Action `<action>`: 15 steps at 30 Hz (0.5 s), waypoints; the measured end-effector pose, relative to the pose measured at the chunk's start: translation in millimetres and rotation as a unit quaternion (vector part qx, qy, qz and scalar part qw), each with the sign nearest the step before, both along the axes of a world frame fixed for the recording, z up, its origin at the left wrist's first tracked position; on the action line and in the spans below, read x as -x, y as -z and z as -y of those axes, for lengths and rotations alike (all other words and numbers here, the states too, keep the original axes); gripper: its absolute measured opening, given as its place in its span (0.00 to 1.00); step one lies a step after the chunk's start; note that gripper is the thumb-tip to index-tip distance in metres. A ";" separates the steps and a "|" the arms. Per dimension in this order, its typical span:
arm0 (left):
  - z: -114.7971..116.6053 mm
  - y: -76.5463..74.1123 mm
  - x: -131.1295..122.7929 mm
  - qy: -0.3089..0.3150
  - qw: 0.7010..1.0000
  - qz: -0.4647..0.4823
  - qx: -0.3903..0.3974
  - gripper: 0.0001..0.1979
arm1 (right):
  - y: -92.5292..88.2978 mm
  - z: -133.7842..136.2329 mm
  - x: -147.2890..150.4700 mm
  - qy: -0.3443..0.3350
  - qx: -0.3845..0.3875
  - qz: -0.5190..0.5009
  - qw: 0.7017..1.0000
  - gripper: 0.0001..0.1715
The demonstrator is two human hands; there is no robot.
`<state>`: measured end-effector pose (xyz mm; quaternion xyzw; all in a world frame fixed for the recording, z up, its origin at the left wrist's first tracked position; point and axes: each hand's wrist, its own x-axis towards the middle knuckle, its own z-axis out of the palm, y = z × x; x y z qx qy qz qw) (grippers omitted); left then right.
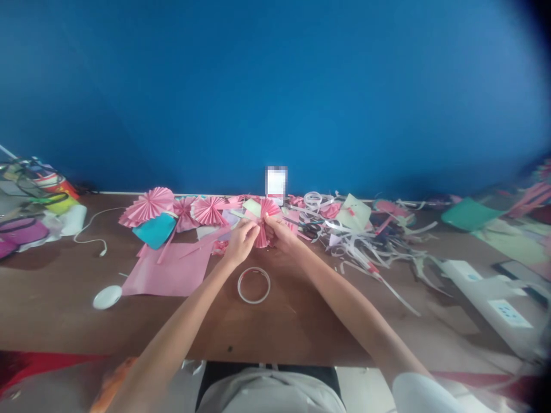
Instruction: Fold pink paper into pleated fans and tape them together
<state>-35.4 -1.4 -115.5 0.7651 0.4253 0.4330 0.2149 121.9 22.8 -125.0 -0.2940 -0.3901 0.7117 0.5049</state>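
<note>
A pleated pink paper fan (263,238) is held up in front of me, above the middle of the table. My right hand (279,232) grips it, the thumb pressed on its folds. At the fan's left side my left hand (243,240) has its fingers pinched together; whether they hold the paper or some small piece is hidden. Below the hands a roll of narrow tape (253,285) lies flat on the table. More pleated pink rosettes (209,210) rest to the left, beside a teal paper piece (155,229) and a flat pink sheet (170,269).
White paper strips (365,252) lie tangled at right, near a green sheet (471,214) and a white power strip (486,304). A phone (276,184) stands against the blue wall. A white round disc (107,297), a cable (103,248) and a purple pouch (23,232) are at left.
</note>
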 end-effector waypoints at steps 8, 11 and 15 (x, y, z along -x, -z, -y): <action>-0.7 -2.0 -3.8 -0.033 0.973 0.225 0.047 0.18 | -1.8 3.5 3.8 -0.003 -0.018 0.010 1.000 0.32; -1.3 0.4 -3.5 -0.053 0.968 0.237 0.069 0.20 | -0.2 5.0 6.8 -0.011 -0.025 0.019 0.999 0.28; -4.0 3.0 -1.2 -0.101 0.984 0.137 0.048 0.18 | 2.6 8.6 10.6 -0.035 -0.032 0.030 0.998 0.25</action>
